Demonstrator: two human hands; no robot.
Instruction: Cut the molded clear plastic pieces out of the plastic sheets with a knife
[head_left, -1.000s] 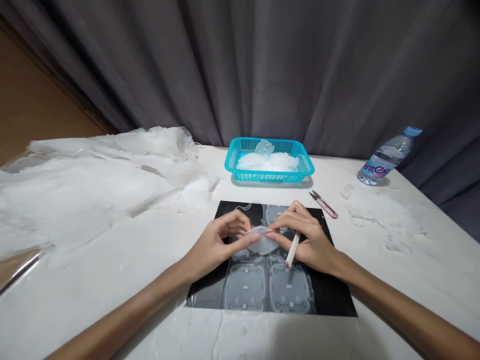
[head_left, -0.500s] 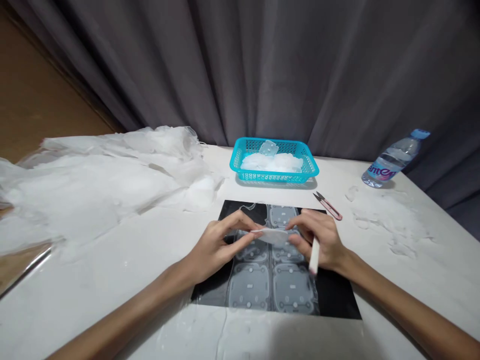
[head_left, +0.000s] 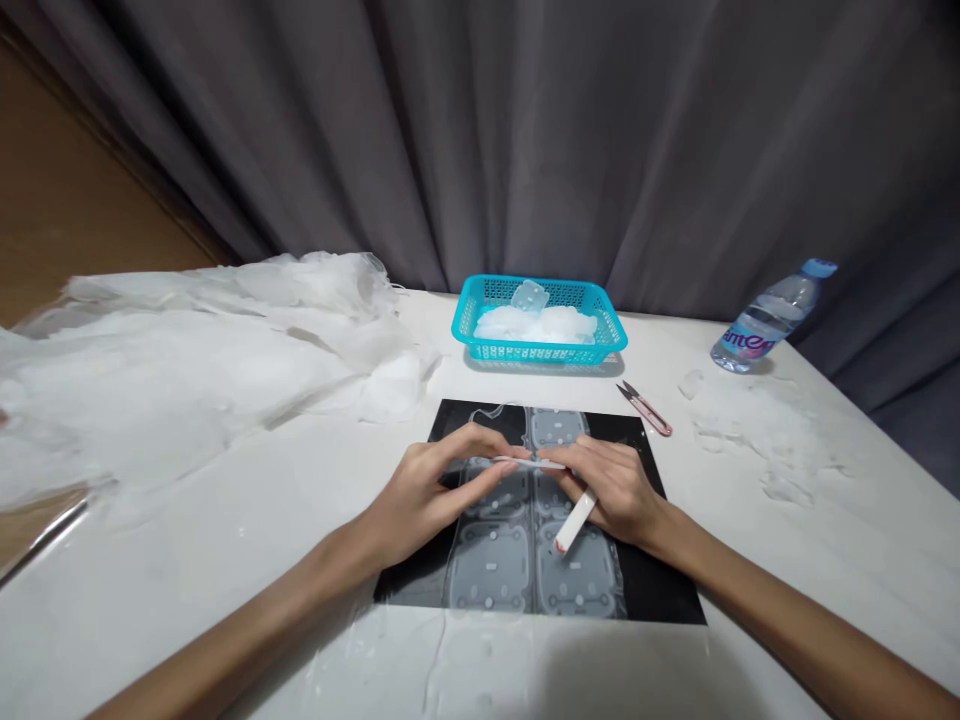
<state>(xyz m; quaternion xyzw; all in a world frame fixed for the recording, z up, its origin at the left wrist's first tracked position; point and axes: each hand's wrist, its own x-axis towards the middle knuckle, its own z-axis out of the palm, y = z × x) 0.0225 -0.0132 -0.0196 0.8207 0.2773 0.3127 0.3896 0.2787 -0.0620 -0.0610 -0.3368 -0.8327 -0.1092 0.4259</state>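
My left hand (head_left: 431,488) and my right hand (head_left: 611,487) pinch the two ends of a thin translucent plastic piece (head_left: 525,462), held flat and edge-on just above a black mat (head_left: 660,590). A clear sheet of several rounded plastic shapes (head_left: 491,570) lies on that mat. My right hand also keeps a white pen-like tool (head_left: 574,521) tucked under its fingers, its reddish tip pointing toward me.
A turquoise basket (head_left: 538,350) with clear plastic pieces stands behind the mat. Small pink snips (head_left: 645,408) lie to its right. A water bottle (head_left: 765,318) lies at the far right, near plastic scraps (head_left: 772,440). Crumpled white film (head_left: 180,360) covers the left of the white table (head_left: 225,560).
The plastic piece has turned from facing up to flat and edge-on, held lower over the mat. The white tool in my right hand has swung and now points toward me.
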